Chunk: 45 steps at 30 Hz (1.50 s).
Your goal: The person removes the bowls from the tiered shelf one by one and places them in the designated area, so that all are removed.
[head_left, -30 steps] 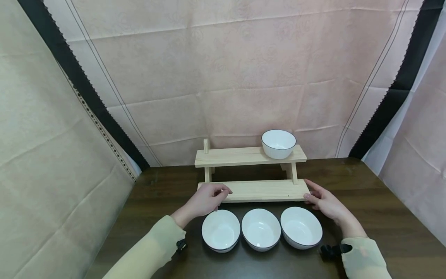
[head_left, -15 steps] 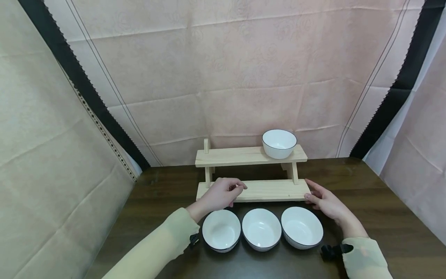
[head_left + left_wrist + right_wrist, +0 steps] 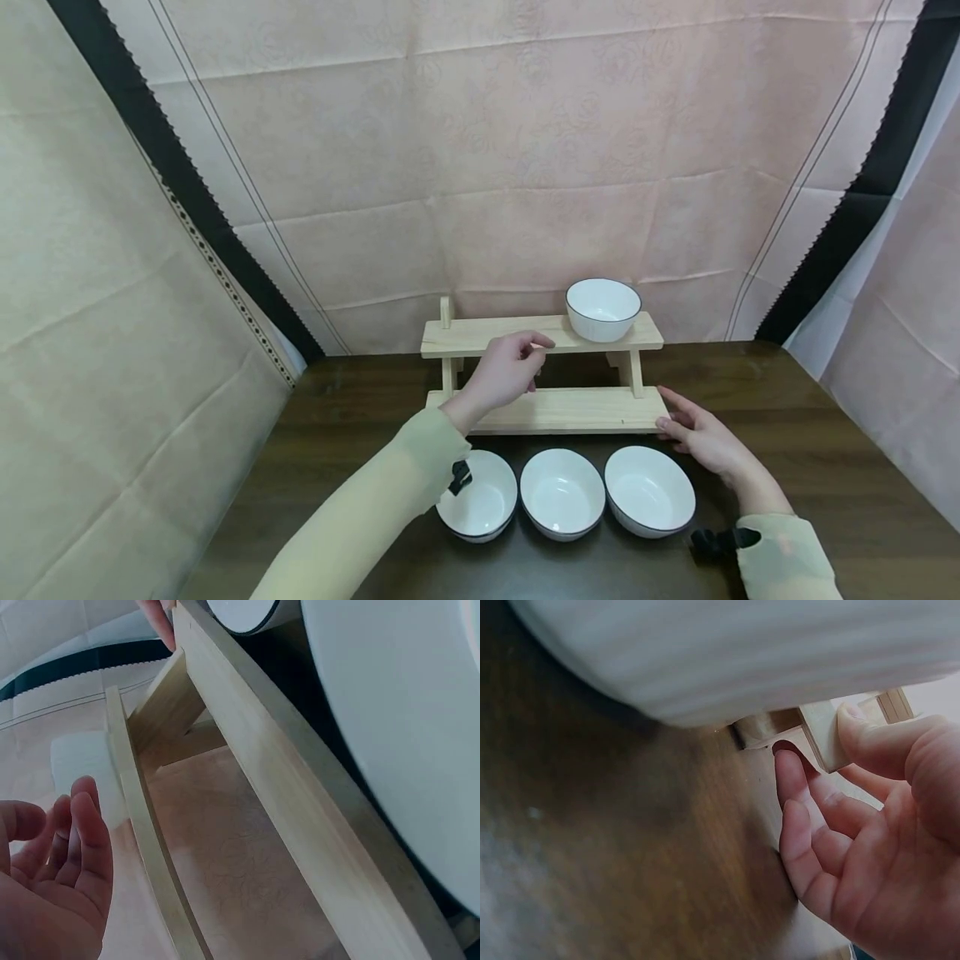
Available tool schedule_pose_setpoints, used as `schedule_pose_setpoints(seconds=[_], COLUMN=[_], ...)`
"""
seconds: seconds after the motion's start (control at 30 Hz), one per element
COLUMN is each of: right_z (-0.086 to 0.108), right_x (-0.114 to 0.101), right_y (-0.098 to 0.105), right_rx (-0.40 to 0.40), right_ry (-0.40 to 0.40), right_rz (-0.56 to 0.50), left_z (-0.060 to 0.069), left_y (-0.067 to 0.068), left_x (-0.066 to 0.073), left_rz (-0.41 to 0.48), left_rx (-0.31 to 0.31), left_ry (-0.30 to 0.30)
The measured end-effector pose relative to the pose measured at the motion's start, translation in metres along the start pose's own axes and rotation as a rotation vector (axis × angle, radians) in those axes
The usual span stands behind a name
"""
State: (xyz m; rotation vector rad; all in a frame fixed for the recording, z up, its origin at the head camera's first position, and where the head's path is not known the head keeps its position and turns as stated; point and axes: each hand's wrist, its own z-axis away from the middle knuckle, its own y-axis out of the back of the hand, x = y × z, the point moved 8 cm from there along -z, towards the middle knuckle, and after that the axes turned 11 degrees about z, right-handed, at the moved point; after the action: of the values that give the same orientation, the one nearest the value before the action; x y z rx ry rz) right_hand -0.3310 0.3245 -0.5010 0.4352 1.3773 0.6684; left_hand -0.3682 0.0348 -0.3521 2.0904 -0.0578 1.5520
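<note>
A two-tier wooden shelf point(image 3: 577, 410) stands on the table, with a white dark-rimmed bowl point(image 3: 602, 310) at the right of its upper board. My left hand point(image 3: 504, 372) hovers in front of the upper board, left of that bowl. Its fingers are loosely bent and hold nothing, as the left wrist view also shows. At the right end of the lower board, my right hand point(image 3: 701, 435) pinches the wood; in the right wrist view the thumb point(image 3: 862, 735) lies against the board. Three more white bowls, the left point(image 3: 487, 504), middle point(image 3: 562, 493) and right point(image 3: 649, 490), stand in front.
The dark wooden table point(image 3: 360, 417) reaches back to a pale cloth backdrop point(image 3: 525, 167). Cloth panels also close in the left and right sides. My left forearm point(image 3: 375, 517) partly covers the left front bowl.
My left hand has risen from the lower board's left end, moving right and away from me towards the upper board. The right hand, shelf and bowls stay in place.
</note>
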Motion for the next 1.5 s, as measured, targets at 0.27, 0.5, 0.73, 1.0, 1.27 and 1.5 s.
schedule_pose_setpoints(seconds=[0.27, 0.5, 0.73, 1.0, 1.27, 1.5], right_z=[0.001, 0.002, 0.002, 0.001, -0.002, -0.001], right_x=[-0.001, 0.001, 0.002, -0.001, 0.0, 0.002], right_y=[-0.001, 0.002, 0.002, 0.002, 0.002, 0.001], right_rx=[0.001, 0.011, 0.011, 0.012, 0.012, 0.012], right_ry=[0.001, 0.0, -0.006, 0.006, 0.007, 0.011], right_rz=[0.013, 0.022, 0.015, 0.017, 0.013, 0.008], left_z=[-0.025, -0.048, -0.062, -0.073, -0.075, -0.077], left_y=[0.002, 0.0, -0.011, -0.027, -0.03, -0.033], left_x=[0.015, 0.029, 0.033, 0.028, 0.022, 0.019], left_rz=[0.031, 0.019, -0.062, -0.091, -0.111, -0.035], left_rx=[0.162, 0.272, 0.291, 0.24, 0.256, 0.272], left_ry=[-0.03, -0.068, -0.061, -0.026, 0.006, -0.003])
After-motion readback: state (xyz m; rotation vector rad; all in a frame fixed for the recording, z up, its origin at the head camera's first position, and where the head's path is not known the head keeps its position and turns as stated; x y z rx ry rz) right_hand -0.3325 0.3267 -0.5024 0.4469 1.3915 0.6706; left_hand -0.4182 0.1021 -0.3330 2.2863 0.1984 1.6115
